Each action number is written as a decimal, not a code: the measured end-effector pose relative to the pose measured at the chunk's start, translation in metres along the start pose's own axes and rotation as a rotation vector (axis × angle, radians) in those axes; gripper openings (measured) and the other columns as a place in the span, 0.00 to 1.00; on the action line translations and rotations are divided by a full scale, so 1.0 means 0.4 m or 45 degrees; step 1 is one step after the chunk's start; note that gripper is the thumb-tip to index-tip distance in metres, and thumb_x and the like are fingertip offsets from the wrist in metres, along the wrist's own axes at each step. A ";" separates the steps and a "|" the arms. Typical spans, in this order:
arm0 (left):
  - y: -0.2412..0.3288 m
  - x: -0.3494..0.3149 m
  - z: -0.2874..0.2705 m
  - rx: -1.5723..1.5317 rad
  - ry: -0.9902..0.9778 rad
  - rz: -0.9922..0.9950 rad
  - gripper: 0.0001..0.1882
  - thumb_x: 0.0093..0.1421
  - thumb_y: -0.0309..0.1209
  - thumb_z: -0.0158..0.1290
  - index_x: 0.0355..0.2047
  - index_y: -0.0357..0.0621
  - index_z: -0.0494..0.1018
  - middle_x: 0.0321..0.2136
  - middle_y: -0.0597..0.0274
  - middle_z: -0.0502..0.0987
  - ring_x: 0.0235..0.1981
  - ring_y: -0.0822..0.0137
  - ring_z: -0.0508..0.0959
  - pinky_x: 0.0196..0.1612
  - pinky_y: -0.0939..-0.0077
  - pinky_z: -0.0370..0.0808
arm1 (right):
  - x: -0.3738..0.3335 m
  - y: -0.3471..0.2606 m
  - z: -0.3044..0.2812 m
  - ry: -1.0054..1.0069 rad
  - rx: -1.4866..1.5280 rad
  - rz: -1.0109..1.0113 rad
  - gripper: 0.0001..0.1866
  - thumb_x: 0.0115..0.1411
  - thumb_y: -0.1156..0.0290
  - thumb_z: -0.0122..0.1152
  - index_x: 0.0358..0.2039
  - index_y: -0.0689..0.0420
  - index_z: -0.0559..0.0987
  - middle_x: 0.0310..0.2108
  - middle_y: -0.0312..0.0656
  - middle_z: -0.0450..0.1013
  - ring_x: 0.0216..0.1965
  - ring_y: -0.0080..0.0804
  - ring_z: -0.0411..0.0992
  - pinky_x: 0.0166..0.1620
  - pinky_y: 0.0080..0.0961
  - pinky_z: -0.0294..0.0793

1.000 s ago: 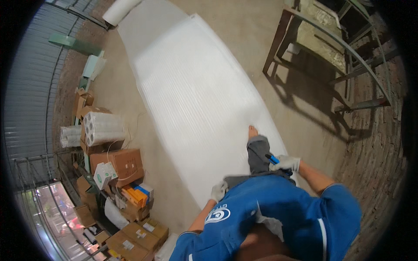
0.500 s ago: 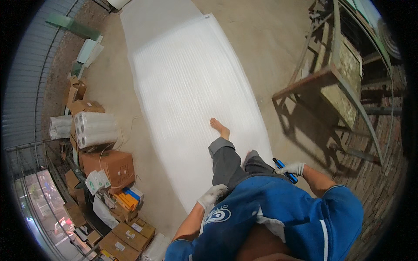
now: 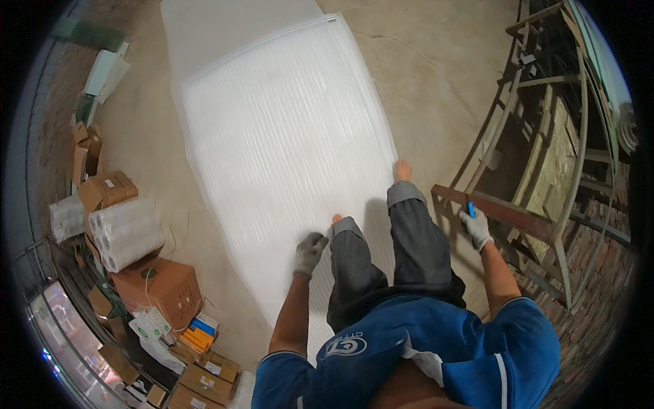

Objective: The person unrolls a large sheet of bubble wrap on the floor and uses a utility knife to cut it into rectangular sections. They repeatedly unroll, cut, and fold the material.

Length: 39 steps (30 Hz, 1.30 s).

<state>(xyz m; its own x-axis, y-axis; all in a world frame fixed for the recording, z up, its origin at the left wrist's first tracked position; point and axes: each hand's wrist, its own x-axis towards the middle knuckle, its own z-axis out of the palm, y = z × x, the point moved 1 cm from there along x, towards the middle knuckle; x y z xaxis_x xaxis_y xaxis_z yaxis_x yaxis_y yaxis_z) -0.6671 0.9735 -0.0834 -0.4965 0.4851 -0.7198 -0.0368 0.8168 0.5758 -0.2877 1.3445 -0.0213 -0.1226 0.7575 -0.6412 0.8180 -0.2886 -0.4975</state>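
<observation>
My right hand (image 3: 477,228), in a pale work glove, is closed round a blue-and-black utility knife (image 3: 471,208); only its blue end shows above the fingers. It hangs beside my right leg, near the brown bar of a metal frame. My left hand (image 3: 310,255), also gloved, hangs over the white sheet beside my left knee. Its fingers are curled in and shaded, and no object shows in them. Under my bare feet, the ribbed white foam sheet (image 3: 286,123) lies spread on the floor, with a second, greyer length (image 3: 231,31) beyond its far edge.
A rusty metal frame (image 3: 501,210) with a worn board (image 3: 560,150) stands close on the right by a brick wall. Along the left are cardboard boxes (image 3: 160,290), wrapped white rolls (image 3: 127,232) and orange-and-blue packets (image 3: 199,334). Concrete floor (image 3: 422,88) borders the sheet.
I have stepped with my right foot forward to the sheet's right edge. My left hand has come off my thigh and swung forward; my right hand with the knife has moved forward and right.
</observation>
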 end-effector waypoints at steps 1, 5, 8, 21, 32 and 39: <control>0.043 0.070 0.002 -0.054 0.017 0.023 0.19 0.59 0.43 0.59 0.42 0.41 0.79 0.37 0.53 0.82 0.40 0.58 0.81 0.46 0.65 0.76 | 0.062 -0.089 0.007 -0.015 0.118 -0.030 0.07 0.61 0.66 0.62 0.32 0.55 0.74 0.20 0.32 0.69 0.17 0.20 0.65 0.21 0.21 0.66; 0.158 0.412 0.077 -0.056 0.133 0.102 0.20 0.57 0.43 0.62 0.44 0.41 0.78 0.42 0.53 0.81 0.40 0.62 0.81 0.47 0.68 0.76 | 0.406 -0.464 0.096 -0.080 0.292 -0.142 0.06 0.61 0.68 0.61 0.33 0.56 0.76 0.21 0.31 0.70 0.19 0.18 0.67 0.22 0.21 0.66; 0.178 0.709 0.175 -0.066 0.169 -0.039 0.28 0.54 0.48 0.64 0.50 0.45 0.75 0.51 0.48 0.76 0.52 0.50 0.77 0.54 0.61 0.73 | 0.811 -0.696 0.255 -0.178 0.145 -0.233 0.07 0.60 0.66 0.61 0.33 0.56 0.76 0.21 0.32 0.69 0.19 0.18 0.67 0.23 0.21 0.65; 0.209 1.711 0.279 -0.023 0.560 -0.721 0.58 0.47 0.41 0.70 0.71 0.56 0.44 0.70 0.43 0.41 0.67 0.42 0.55 0.67 0.59 0.63 | 2.157 -1.146 0.984 -0.441 -0.058 -0.498 0.18 0.60 0.54 0.61 0.34 0.58 0.78 0.24 0.36 0.72 0.25 0.26 0.70 0.33 0.27 0.71; 0.171 1.762 0.347 -0.031 0.688 -0.626 0.59 0.44 0.39 0.73 0.70 0.52 0.47 0.69 0.40 0.42 0.69 0.41 0.49 0.69 0.55 0.60 | 2.244 -1.176 1.123 -0.345 -0.367 -0.525 0.15 0.52 0.59 0.69 0.25 0.59 0.79 0.21 0.39 0.75 0.21 0.30 0.72 0.26 0.33 0.71; 0.205 1.747 0.391 0.069 0.484 -0.588 0.69 0.35 0.44 0.76 0.71 0.52 0.42 0.69 0.36 0.40 0.69 0.40 0.49 0.69 0.59 0.61 | 2.309 -1.115 1.075 -0.341 -0.125 -0.515 0.08 0.57 0.67 0.65 0.29 0.57 0.79 0.23 0.36 0.74 0.23 0.25 0.71 0.28 0.28 0.70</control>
<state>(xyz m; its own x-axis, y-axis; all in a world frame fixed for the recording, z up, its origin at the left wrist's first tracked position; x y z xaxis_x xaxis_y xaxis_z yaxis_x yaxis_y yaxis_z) -0.8813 1.4284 -0.5998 -0.7156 -0.0612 -0.6958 -0.2833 0.9360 0.2090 -1.0073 1.9212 -0.6429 -0.5706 0.6167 -0.5423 0.7228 0.0636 -0.6881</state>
